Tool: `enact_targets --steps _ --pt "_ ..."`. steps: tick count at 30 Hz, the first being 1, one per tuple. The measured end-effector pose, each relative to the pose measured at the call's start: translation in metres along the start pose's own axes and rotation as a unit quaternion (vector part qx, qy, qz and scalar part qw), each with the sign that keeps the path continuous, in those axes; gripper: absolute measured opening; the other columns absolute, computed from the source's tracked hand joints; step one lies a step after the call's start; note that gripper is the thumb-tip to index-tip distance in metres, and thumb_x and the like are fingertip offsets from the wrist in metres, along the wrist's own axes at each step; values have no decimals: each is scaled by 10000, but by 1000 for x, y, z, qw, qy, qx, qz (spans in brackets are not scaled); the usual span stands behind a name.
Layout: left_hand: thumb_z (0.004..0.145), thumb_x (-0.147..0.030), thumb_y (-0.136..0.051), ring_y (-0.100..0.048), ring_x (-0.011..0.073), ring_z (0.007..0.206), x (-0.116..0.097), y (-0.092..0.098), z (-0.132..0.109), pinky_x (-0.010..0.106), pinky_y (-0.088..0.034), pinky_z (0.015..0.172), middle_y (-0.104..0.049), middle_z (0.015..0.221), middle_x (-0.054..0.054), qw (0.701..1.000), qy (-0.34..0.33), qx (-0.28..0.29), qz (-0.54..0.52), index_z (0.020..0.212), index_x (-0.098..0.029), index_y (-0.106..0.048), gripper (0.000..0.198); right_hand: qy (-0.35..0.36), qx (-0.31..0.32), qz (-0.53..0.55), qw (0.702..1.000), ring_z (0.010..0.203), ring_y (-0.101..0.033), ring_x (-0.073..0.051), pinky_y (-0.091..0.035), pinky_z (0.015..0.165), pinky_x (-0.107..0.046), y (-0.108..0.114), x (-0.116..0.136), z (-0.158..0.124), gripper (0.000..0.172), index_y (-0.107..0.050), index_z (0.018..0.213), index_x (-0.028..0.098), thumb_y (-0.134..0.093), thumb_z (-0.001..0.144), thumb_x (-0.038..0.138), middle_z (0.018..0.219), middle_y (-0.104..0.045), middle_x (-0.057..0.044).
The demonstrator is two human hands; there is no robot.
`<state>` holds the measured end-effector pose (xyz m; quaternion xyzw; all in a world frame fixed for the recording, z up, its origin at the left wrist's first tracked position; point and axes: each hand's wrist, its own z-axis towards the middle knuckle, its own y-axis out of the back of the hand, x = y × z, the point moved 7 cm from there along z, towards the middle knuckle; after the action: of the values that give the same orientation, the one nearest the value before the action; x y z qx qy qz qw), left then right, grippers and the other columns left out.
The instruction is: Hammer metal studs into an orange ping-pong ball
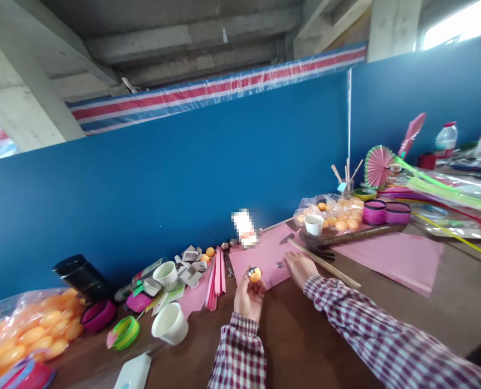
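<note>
My left hand [249, 298] is closed around an orange ping-pong ball [255, 275], held up over the brown table's front part. Small dark, shiny pieces show on the ball's upper left side; their exact kind is too small to tell. To the right, my right hand [300, 268] rests low at the edge of a pink paper sheet [268, 249], fingers stretched out to the left and nothing visible in them. Just beyond its fingertips, a few tiny silvery bits [279, 265] lie on the paper. A hammer's wooden handle [325, 263] passes close behind this hand.
White cups [170, 324], folded pink strips [216, 278] and a bag of orange balls [33, 329] stand left. Behind right are another bag of balls [343, 213], a second hammer [357, 235] and magenta rings [398, 213]. A blue partition [208, 173] borders the table.
</note>
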<state>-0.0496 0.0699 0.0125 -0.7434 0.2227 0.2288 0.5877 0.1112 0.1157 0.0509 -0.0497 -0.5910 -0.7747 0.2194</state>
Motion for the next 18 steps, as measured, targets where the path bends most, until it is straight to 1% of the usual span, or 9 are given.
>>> enact_targets --steps 2,3,4,7,10,12,14,16,18 --pt "745 -203 -522 -577 98 570 3 -1 -1 236 -494 561 -631 840 95 1000 15 5 -1 1002 -145 -553 265 25 -15 43 999 737 -531 -130 -362 644 -231 3 7 -5 236 -538 829 183 -313 853 253 829 -590 -41" --pt "740 -216 -536 -574 96 569 4 -2 -1 232 -492 560 -629 832 92 1000 21 8 1 999 -146 -557 270 43 -23 86 995 727 -533 -119 -369 649 -221 4 11 -9 226 -527 833 185 -314 852 258 823 -590 -29" --pt "732 -222 -551 -570 92 564 5 -2 -1 223 -488 555 -628 818 85 1000 19 11 3 995 -148 -561 273 61 -33 152 986 702 -533 -112 -376 642 -214 5 16 -13 206 -518 822 181 -330 845 264 792 -587 -20" --pt "706 -188 -588 -566 82 575 5 -3 0 207 -480 564 -624 811 69 1000 -3 25 15 985 -157 -569 282 83 -34 335 938 612 -512 -107 -389 588 -213 0 25 -23 177 -509 740 175 -406 807 302 661 -557 4" --pt "698 -175 -597 -574 86 614 8 -2 0 214 -481 596 -622 848 70 999 -4 32 25 979 -155 -573 282 60 21 439 896 530 -483 -102 -380 514 -216 -15 30 -25 190 -515 699 169 -455 774 333 578 -529 16" --pt "696 -182 -600 -580 97 631 10 -1 1 226 -483 606 -620 846 61 999 -2 33 31 977 -157 -573 283 44 62 491 868 493 -469 -94 -371 476 -213 -24 32 -25 184 -525 737 164 -489 750 344 572 -535 17" --pt "696 -200 -599 -587 113 649 10 0 2 243 -485 622 -619 825 51 999 -3 28 38 967 -158 -576 276 41 78 521 849 504 -475 -92 -376 477 -212 -26 33 -23 190 -533 764 162 -519 729 348 607 -558 8" --pt "705 -234 -589 -592 126 679 11 0 3 262 -485 651 -616 820 52 999 -3 16 45 956 -158 -578 263 45 71 530 844 543 -489 -98 -388 504 -216 -24 34 -22 192 -535 742 163 -530 720 354 637 -569 0" --pt "715 -251 -573 -592 133 703 13 1 3 281 -482 678 -615 843 57 998 0 4 57 962 -162 -574 263 44 62 528 846 556 -492 -102 -393 514 -218 -22 33 -20 195 -526 708 168 -521 724 363 622 -556 5"
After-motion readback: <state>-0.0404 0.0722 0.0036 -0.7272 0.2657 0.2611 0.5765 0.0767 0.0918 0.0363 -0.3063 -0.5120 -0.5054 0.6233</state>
